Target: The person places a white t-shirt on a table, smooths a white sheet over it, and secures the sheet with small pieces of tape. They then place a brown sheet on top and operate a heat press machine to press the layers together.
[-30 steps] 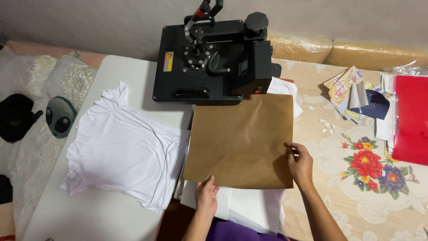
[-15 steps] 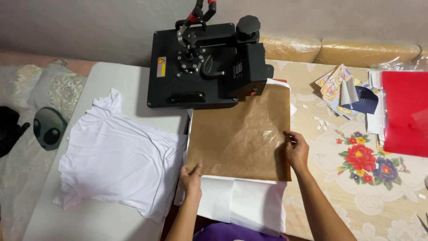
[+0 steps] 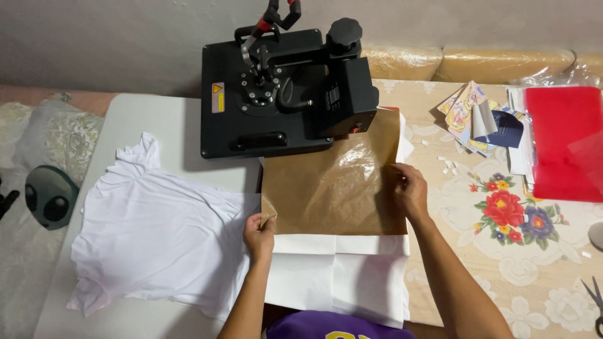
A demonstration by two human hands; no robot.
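A brown sheet of protective paper (image 3: 336, 188) lies over a white garment (image 3: 339, 276) in front of a black heat press (image 3: 282, 94). The left hand (image 3: 259, 235) pinches the sheet's near-left corner between its fingers. The right hand (image 3: 409, 188) grips the sheet's right edge, fingers curled on it. Another white T-shirt (image 3: 157, 232) lies spread to the left on the white table (image 3: 144, 119).

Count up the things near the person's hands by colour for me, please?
Brown: 1, the paper sheet that the left hand and right hand grip at its edges.
White: 2, the folded cloth and the shirt.
Black: 1, the press machine.
Total: 4.
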